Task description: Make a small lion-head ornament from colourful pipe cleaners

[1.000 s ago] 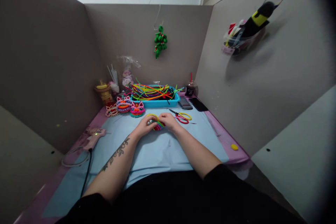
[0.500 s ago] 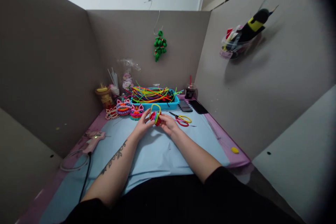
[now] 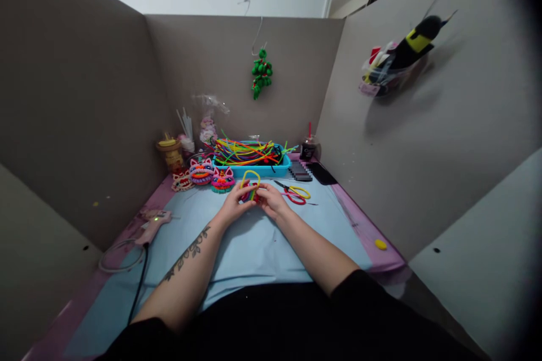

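Observation:
A small multicoloured pipe-cleaner piece (image 3: 251, 194), with red, green and other bands, is held between my two hands above the blue table cover. A yellow pipe-cleaner loop (image 3: 251, 173) stands up from it. My left hand (image 3: 235, 202) is closed on its left side, fingers laid across the front. From the right, my right hand (image 3: 271, 201) pinches the other side. Both hands hide much of the piece. Just right of my right hand lie scissors (image 3: 300, 192) with red and yellow handles.
A blue tray (image 3: 254, 171) of colourful pipe cleaners stands behind my hands. Several fuzzy animal-face pieces (image 3: 202, 172) sit to its left. A pink glue gun (image 3: 154, 227) with a cord lies at left. A cup (image 3: 307, 149) and a dark phone-like slab (image 3: 323, 174) are at back right.
My left hand's fingers have moved over the front of the piece, covering more of it. The yellow loop still stands up. The whole view has shifted slightly.

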`<control>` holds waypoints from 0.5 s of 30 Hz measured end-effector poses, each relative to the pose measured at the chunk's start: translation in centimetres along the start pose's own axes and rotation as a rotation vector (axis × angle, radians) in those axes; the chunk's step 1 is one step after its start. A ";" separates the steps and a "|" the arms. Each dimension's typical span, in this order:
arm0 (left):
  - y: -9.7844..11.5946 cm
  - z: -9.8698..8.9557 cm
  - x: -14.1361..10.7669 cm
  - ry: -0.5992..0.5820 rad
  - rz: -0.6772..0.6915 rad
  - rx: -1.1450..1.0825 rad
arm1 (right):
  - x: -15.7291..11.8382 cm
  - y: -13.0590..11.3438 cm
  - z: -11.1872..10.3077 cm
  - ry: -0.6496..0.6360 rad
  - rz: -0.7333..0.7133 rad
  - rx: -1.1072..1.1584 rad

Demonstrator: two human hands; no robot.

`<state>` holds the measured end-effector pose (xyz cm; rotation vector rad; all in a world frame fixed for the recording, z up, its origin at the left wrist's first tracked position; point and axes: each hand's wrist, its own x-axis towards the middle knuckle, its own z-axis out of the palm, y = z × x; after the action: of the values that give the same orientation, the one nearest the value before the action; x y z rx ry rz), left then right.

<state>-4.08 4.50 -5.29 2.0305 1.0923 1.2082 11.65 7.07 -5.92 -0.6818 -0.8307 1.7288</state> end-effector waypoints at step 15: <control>0.5 0.1 0.1 0.108 -0.151 -0.155 | 0.4 -0.2 -0.5 0.190 0.001 -0.018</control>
<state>-3.80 4.29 -4.86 1.7519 1.1435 1.2947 12.05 7.63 -6.04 -0.8448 -0.7145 1.6303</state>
